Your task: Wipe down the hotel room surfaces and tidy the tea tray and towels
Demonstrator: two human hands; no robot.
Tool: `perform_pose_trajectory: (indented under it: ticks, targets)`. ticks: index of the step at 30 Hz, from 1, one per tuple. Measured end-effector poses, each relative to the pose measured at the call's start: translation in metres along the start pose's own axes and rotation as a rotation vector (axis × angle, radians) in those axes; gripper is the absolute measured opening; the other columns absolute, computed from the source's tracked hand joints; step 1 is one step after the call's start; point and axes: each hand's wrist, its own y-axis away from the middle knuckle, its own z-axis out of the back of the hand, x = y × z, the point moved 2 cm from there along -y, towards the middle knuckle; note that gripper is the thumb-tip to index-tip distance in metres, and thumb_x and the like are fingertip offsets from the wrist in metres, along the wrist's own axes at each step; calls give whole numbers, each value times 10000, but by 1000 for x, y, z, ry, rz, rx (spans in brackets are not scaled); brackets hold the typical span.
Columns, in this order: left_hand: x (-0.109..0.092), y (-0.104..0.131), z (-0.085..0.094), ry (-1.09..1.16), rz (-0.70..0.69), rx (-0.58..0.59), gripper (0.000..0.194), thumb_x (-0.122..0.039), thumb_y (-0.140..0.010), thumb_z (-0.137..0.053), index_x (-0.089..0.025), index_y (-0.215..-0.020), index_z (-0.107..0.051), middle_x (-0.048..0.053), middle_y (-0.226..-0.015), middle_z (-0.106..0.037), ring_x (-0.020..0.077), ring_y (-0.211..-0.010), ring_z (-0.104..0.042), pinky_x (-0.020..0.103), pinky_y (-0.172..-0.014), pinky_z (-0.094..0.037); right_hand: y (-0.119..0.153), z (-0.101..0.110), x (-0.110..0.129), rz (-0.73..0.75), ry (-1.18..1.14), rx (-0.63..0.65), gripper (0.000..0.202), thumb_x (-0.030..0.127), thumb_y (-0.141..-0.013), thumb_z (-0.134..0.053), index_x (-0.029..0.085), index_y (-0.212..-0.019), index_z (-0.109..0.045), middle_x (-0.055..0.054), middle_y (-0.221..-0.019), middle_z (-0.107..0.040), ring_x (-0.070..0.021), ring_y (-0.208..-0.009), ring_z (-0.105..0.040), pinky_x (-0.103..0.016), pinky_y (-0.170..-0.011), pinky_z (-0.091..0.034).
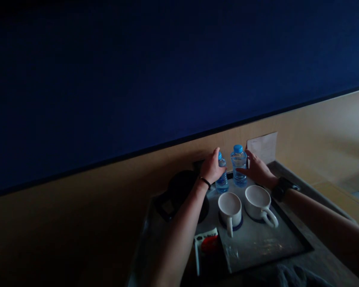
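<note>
Two small clear water bottles with blue caps stand upright side by side at the back of a tray (257, 243). My left hand (212, 168) is closed round the left water bottle (221, 184), its thumb across the front. Around the right water bottle (238, 161) curves my right hand (257, 171), thumb on the front and index finger by the shoulder; its other fingers are mostly hidden. Just in front of the bottles are two white mugs, the left mug (229, 205) with its handle towards me and the right mug (257, 197) with its handle turned to the right.
A dark kettle (179, 191) sits left of my left forearm, partly covered by it. A red, white and black packet (209, 243) lies at the tray's front left. Behind, a white card (263, 147) leans on the wooden wall, below a large dark blue panel (167, 79).
</note>
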Motion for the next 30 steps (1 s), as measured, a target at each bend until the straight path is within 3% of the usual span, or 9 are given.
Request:
perform_pose_trajectory:
  ticks: [4,7,14,17,20,22,24,27,30]
  targets:
    - [-4,0,-12,-165,134,-102,632,-410,-757,-760,-148,-1253,-469,123,-1076,-699,259,-994,-677,311,-800,-534,-7,-24,-6,-48,-21,-49,728,347,-708,-678,98,-1327,-386,-198,-1178,-600,-335,-1022,-618,-457,-852,-540]
    - [-11,-1,-11,-254,132,-102,581,-451,-747,-763,-145,-1165,-499,118,-985,-714,264,-893,-699,304,-711,-534,-5,-31,-9,-99,-4,-108,666,377,-737,-643,101,-1294,-403,-194,-1117,-611,-344,-999,-612,-467,-842,-530]
    - [-14,-1,-13,-254,125,-106,544,-434,-767,-753,-125,-1136,-498,127,-982,-708,254,-918,-693,292,-726,-534,1,-27,-11,-146,33,-172,684,437,-724,-638,89,-1271,-419,-207,-1104,-589,-368,-1025,-563,-505,-871,-500]
    - [-11,-3,-13,-253,119,-96,609,-458,-779,-735,-110,-1211,-484,136,-1025,-695,257,-940,-684,300,-740,-545,-1,-25,-11,-143,23,-170,690,422,-727,-628,77,-1286,-416,-220,-1145,-582,-372,-1059,-554,-520,-909,-486]
    - [-18,9,5,-238,65,-160,860,-516,-756,-740,-64,-1382,-360,204,-1195,-632,304,-1083,-633,367,-850,-551,0,-19,-9,-142,-5,-154,778,476,-754,-602,27,-1347,-376,-258,-1200,-565,-395,-1086,-556,-552,-920,-483]
    - [-33,35,24,-148,-56,-268,912,-552,-772,-709,-50,-1422,-312,237,-1305,-562,326,-1204,-559,425,-977,-507,9,-10,-9,-145,-34,-149,868,551,-797,-543,-33,-1394,-307,-290,-1249,-535,-394,-1089,-567,-556,-917,-495]
    - [-53,77,36,45,-249,-256,687,-518,-865,-611,-100,-1370,-405,183,-1284,-592,271,-1200,-564,400,-1023,-486,30,7,-14,-142,-64,-150,870,607,-835,-479,-28,-1404,-308,-271,-1286,-524,-353,-1071,-592,-514,-920,-516]
    - [-80,160,21,327,-616,114,412,-464,-947,-485,-208,-1267,-531,76,-1155,-674,177,-1074,-631,294,-947,-530,91,45,-34,-163,-84,-150,707,637,-872,-440,85,-1314,-466,-180,-1237,-590,-283,-997,-637,-428,-869,-558]
    - [-90,235,-31,281,-874,460,519,-510,-922,-508,-331,-1404,-434,69,-1416,-536,269,-1285,-519,400,-1028,-494,188,95,-70,-293,-46,-179,626,659,-890,-423,134,-1206,-550,-157,-1118,-655,-290,-902,-672,-418,-721,-583]
